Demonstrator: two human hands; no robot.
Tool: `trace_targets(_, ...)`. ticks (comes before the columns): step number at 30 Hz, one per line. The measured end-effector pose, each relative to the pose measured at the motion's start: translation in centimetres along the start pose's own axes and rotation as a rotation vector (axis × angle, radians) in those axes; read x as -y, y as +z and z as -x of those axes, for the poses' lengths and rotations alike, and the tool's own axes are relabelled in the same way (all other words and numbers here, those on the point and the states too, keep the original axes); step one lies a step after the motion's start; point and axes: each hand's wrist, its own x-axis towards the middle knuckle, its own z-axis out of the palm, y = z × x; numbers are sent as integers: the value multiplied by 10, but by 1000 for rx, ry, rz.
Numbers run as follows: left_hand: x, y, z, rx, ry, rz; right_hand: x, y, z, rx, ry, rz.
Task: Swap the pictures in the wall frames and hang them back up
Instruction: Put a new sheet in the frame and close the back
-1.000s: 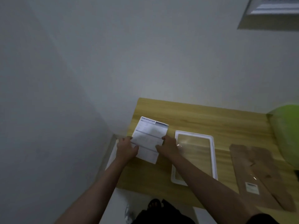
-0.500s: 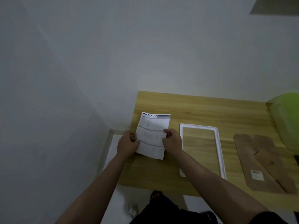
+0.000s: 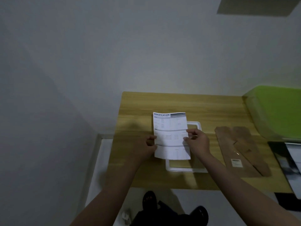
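The printed sheet headed "SPECIFICATION" (image 3: 171, 136) is held above the wooden surface (image 3: 140, 115) by both hands; its left edge is pinched in the grip of the left hand (image 3: 145, 145), thumb on the printed face, and its right edge is pinched between thumb and fingers of the right hand (image 3: 197, 141); each grip is thus clamped on the sheet. Half a second ago the sheet was held over bare wood to the left of the white picture frame (image 3: 185, 169), tilted slightly; now it has been carried rightward and is seen nearly square to the view, overlapping the left part of the frame, so that only the frame's top right corner and its near rail are visible. Whether the sheet touches the frame cannot be told. The frame itself is lying flat on the surface as before. The brown backing board (image 3: 241, 150), with a small white label near its lower end, lies to the right of the frame, apart from it, unchanged. The view has shifted rightward since the earlier picture: a dark-edged picture (image 3: 291, 162) has come into sight at the right edge of the surface, and more of the green object (image 3: 276, 110) is shown at the far right corner.
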Motion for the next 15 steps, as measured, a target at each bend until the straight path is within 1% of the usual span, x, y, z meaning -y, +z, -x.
trace_targets(3, -3, 28, 4, -31, 54, -91, -18, -22, 2, -7, -13, 92)
trace_targets(7, -2, 57, 10, -41, 25, -155, -39, -42, 2, 36, -4, 199)
trace_targets(9, -3, 66, 11, -58, 25, -213, -45, -48, 2, 59, 6, 221)
trace_targets(12, -5, 74, 11, -88, 71, -294, -50, -54, 0, 87, 11, 255)
trace_targets(15, -4, 77, 7, -99, 96, -339, -53, -56, -2, 115, 18, 259)
